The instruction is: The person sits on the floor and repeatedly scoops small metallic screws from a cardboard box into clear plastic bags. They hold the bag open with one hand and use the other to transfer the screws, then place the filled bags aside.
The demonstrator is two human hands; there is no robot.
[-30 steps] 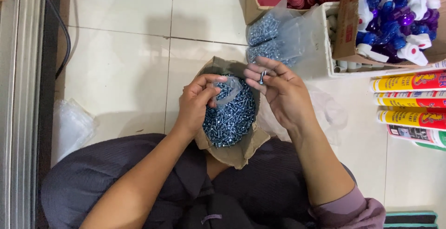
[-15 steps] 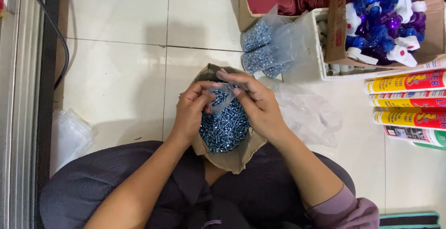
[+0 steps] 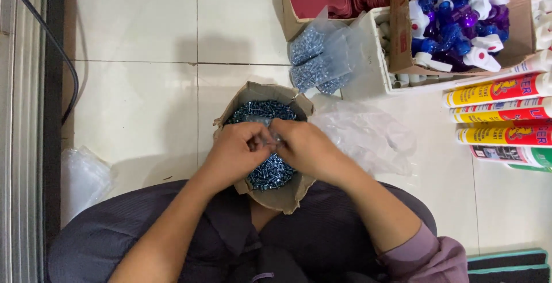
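Down on the pale tiled floor (image 3: 144, 110), between the seated person's knees, stands an open brown paper bag (image 3: 261, 94) heaped with small bluish-silver screws (image 3: 261, 112), and both hands now meet low over that heap. A second ago the right hand (image 3: 305, 148) was raised and open to the side with a single screw between its fingertips, and the left hand (image 3: 236, 153) held a small clear plastic bag (image 3: 265, 126) up by its mouth; since then the right hand has come across and down, so that both sets of fingers are curled and pressed together, pinching the little bag between them just above the screws. From this closeness I judge the bag is being filled or closed, though which is not clear. Beyond the paper bag lie filled clear packets of screws (image 3: 316, 59), leaning against a white crate (image 3: 382, 47); loose empty plastic bags (image 3: 368, 133) lie crumpled just to the right. Farther right sit a cardboard box of blue and white spray triggers (image 3: 460, 18) and a row of sealant tubes (image 3: 500, 116), cut off by the frame. The fingertips themselves are hidden under the knuckles, the small bag is mostly covered, and the single screw cannot be made out now.
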